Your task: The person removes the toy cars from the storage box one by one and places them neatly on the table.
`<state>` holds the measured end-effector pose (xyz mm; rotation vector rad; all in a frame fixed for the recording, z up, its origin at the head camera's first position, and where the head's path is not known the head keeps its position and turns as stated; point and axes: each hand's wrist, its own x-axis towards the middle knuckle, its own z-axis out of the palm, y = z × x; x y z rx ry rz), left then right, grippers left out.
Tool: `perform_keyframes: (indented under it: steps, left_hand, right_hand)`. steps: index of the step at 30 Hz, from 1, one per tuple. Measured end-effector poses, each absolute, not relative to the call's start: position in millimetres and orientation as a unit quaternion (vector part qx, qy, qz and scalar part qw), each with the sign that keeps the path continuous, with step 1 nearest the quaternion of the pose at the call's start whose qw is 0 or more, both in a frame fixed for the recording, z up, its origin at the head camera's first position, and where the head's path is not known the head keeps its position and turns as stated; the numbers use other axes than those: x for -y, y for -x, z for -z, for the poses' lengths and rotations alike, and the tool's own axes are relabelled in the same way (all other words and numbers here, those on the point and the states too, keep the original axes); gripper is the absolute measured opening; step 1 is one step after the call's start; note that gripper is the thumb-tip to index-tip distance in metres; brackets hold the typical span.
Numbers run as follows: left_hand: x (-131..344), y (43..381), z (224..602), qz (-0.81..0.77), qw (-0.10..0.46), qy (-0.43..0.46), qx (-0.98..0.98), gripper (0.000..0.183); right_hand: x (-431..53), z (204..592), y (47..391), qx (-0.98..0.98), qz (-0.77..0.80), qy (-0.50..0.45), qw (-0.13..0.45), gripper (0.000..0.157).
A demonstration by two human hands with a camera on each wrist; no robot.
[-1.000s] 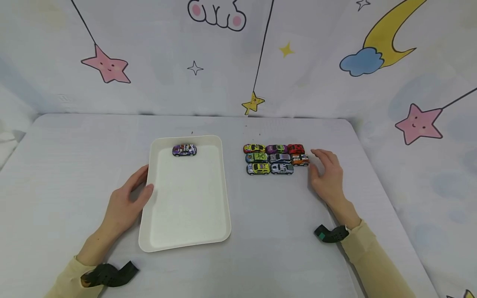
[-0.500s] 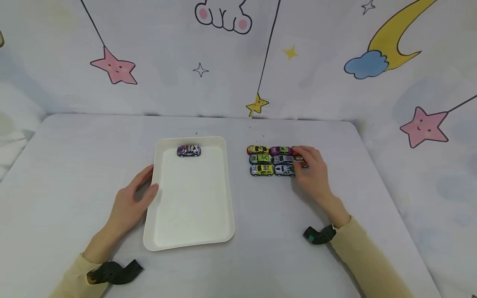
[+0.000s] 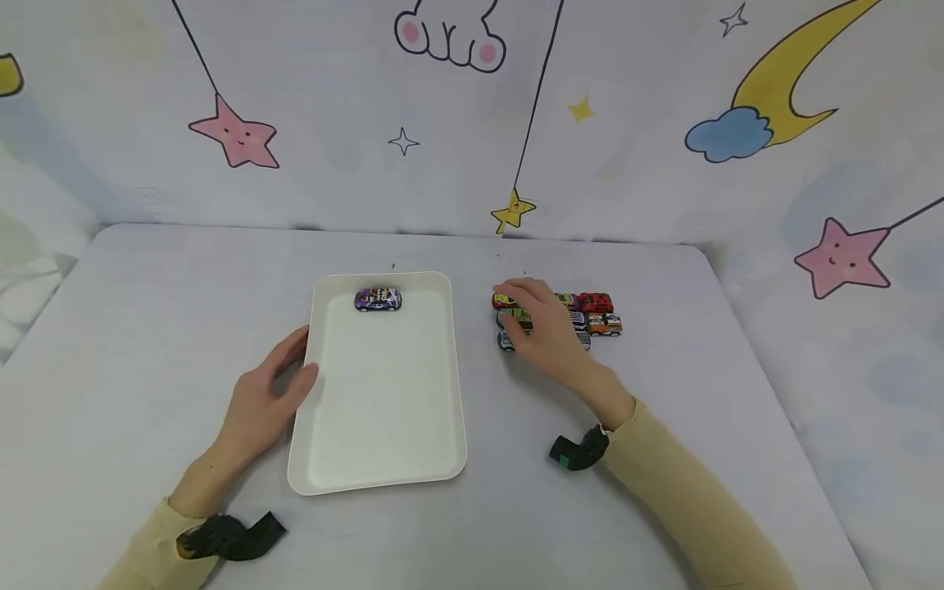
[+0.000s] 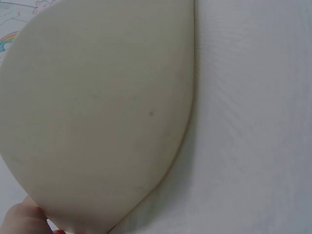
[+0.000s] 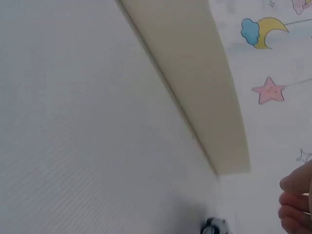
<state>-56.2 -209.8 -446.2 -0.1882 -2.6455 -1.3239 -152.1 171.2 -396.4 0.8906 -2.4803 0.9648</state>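
My left hand (image 3: 261, 397) holds the left side of a white tray (image 3: 460, 393), its thumb over the rim and fingers against the outer wall. A purple toy car (image 3: 378, 300) lies inside, near the tray's far end. Right of the tray, several toy cars sit packed in rows, including a red car (image 3: 596, 302) and an orange-and-white car (image 3: 605, 325). My right hand (image 3: 547, 332) is over the row's left part, fingertips by a yellow-and-red car (image 3: 503, 301) and thumb by a green car (image 3: 522, 318). It covers much of the middle cars. No car is seen lifted.
A white-covered table (image 3: 472, 541) bears everything. Behind it stands a cloth backdrop (image 3: 324, 98) printed with stars and a moon. A dark wrist strap (image 3: 230, 537) is on the left forearm; another strap (image 3: 578, 449) is on the right.
My right hand has moved left, from beside the orange-and-white car across the rows to the leftmost cars. The left hand stays at the tray. The head view has shifted slightly.
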Motion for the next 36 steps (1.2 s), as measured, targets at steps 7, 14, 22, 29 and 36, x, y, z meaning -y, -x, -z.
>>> perform_keyframes:
  steps: [7,14,22,29,36]
  left_hand:
    - [210,55,444,0.444,0.088,0.061,0.89,0.053]
    - [211,55,444,0.442,0.085,0.054,0.891,0.053]
    - [211,55,443,0.436,0.084,0.056,0.894,0.053]
    - [211,56,445,0.438,0.087,0.058,0.893,0.053]
    - [212,55,445,0.436,0.084,0.059,0.894,0.054]
  right_hand:
    - [-123,373,160,0.887,-0.297,-0.344,0.079,0.031]
    - [-77,360,175,0.908,-0.234,-0.348,-0.025,0.038]
    - [-39,356,184,0.916,-0.191,-0.345,-0.075,0.04]
    - [-21,367,191,0.938,-0.091,-0.327,-0.072,0.041]
    - [-19,380,189,0.936,-0.056,-0.344,-0.042,0.035]
